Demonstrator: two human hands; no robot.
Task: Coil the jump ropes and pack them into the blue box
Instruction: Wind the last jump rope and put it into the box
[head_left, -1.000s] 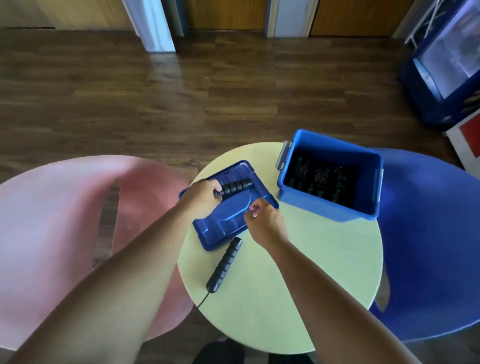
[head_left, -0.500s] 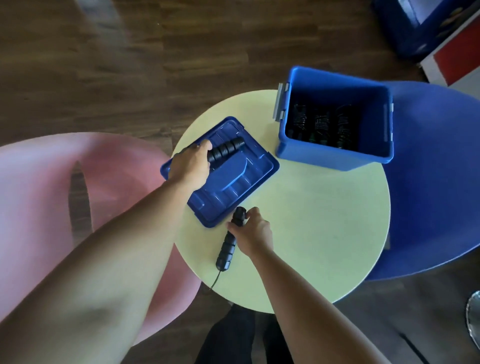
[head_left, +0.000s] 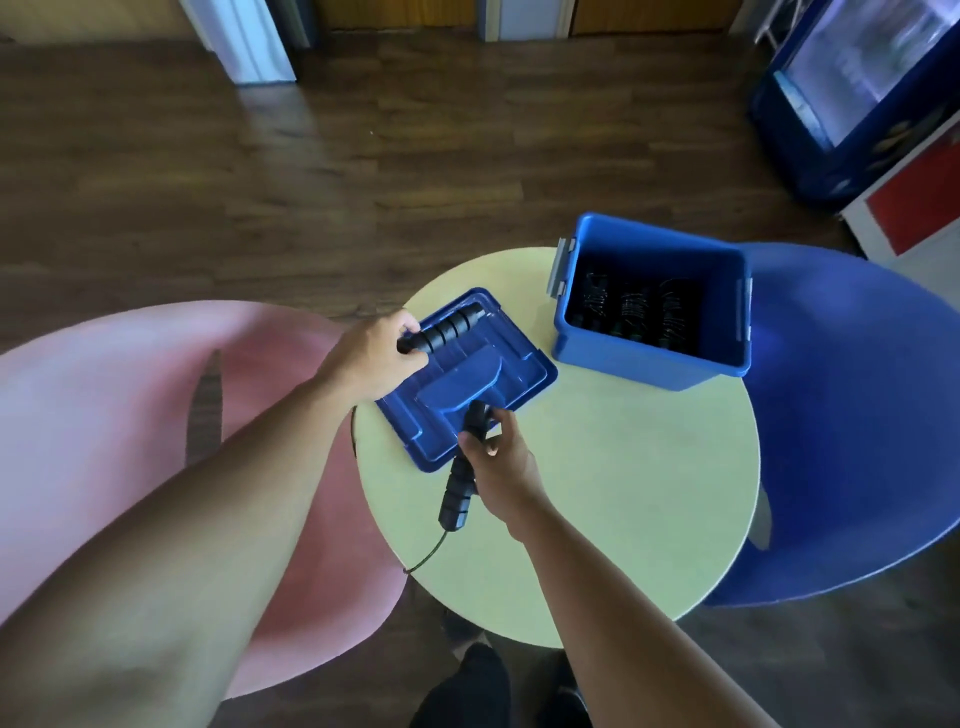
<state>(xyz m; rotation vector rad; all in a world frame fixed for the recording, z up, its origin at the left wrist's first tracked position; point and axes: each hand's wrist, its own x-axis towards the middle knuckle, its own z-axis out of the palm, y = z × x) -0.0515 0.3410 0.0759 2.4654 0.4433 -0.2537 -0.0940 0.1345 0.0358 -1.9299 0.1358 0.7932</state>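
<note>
With the left hand (head_left: 374, 358) gripping one jump rope handle (head_left: 453, 326) and the right hand (head_left: 500, 460) clamping the second handle (head_left: 460, 486), coiling is seemingly beginning, probably calling for joining both handles and winding the cord (head_left: 427, 557) dangling behind them, the blue box (head_left: 649, 366) waiting ahead-right.

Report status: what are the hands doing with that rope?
Left hand grips one handle over the lid; right hand grips the other handle. Blue box open, coiled ropes inside.

2 bare forearms stretched forward | left hand (head_left: 371, 358) curled round far handle (head_left: 453, 327), knuckles up | right hand (head_left: 503, 465) gripping near handle (head_left: 457, 493), closer to the body
</note>
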